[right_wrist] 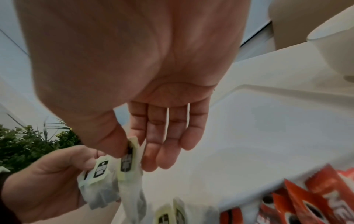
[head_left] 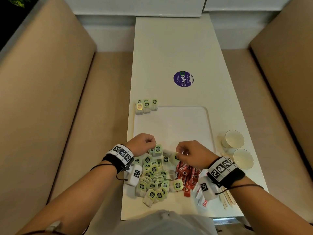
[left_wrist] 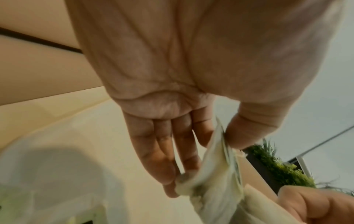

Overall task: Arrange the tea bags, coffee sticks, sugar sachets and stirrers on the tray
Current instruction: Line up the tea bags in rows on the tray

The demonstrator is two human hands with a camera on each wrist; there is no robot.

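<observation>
A heap of green-tagged tea bags (head_left: 152, 177) lies on the table in front of the white tray (head_left: 171, 126). My left hand (head_left: 153, 145) pinches a small stack of tea bags (head_left: 157, 149) between thumb and fingers, blurred in the left wrist view (left_wrist: 216, 174). Just to its right, my right hand (head_left: 180, 152) pinches one tea bag (right_wrist: 127, 160) by its tag. Three or so tea bags (head_left: 146, 106) sit at the tray's far left corner. Red coffee sticks (head_left: 188, 177), sugar sachets (head_left: 203, 199) and wooden stirrers (head_left: 227, 197) lie under my right wrist.
Two clear cups (head_left: 234, 139) (head_left: 243, 158) stand right of the tray. A round purple sticker (head_left: 183, 79) marks the table (head_left: 169, 48) beyond it. Beige bench seats flank the narrow table on both sides.
</observation>
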